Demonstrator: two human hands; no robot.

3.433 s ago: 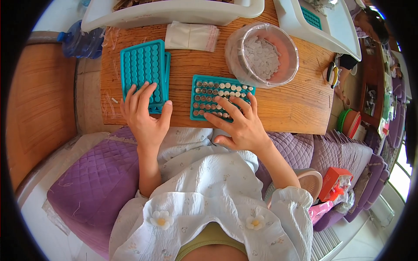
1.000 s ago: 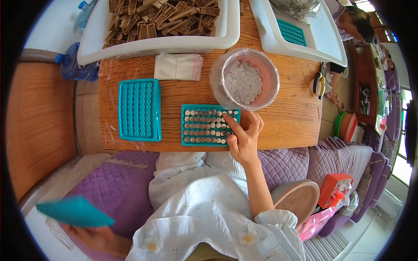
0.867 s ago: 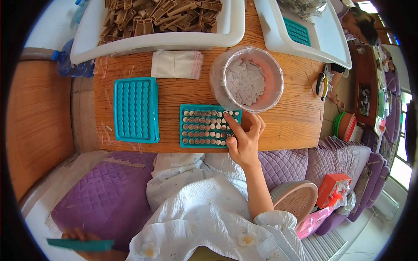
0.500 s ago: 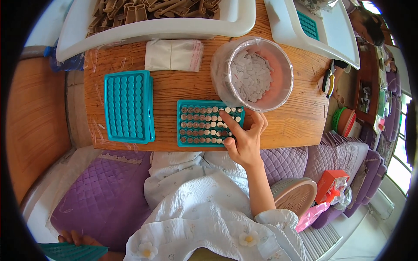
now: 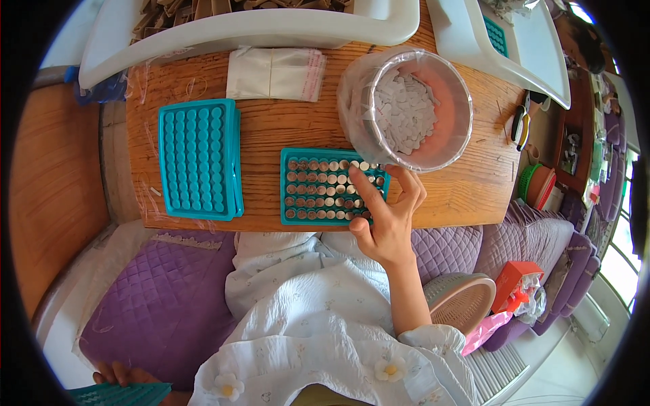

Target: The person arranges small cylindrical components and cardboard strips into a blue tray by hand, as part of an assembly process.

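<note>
A teal tray [image 5: 287, 221] lies near the table's front edge, its round pockets filled with small shiny discs, some coppery and some silvery. Over its right side reaches my right hand [image 5: 391, 220], fingers apart, the index fingertip touching the discs in the upper rows. Whether a loose disc sits under the fingers is hidden. Down at the lower left, my left hand [image 5: 115, 374] grips another teal tray [image 5: 122, 394] by its edge, low beside the purple seat. Left of the filled tray lies a stack of teal trays [image 5: 198, 159].
A plastic-lined bucket [image 5: 467, 128] of small white pieces stands just behind the filled tray. Banded clear bags [image 5: 271, 73] lie farther back. White bins [image 5: 284, 30] line the far side, one with brown pieces. Pliers [image 5: 519, 127] rest at the right edge.
The whole view has shifted slightly, so the table items sit a little farther right or higher. My right index finger stays at the upper rows; my left hand still holds its tray.
</note>
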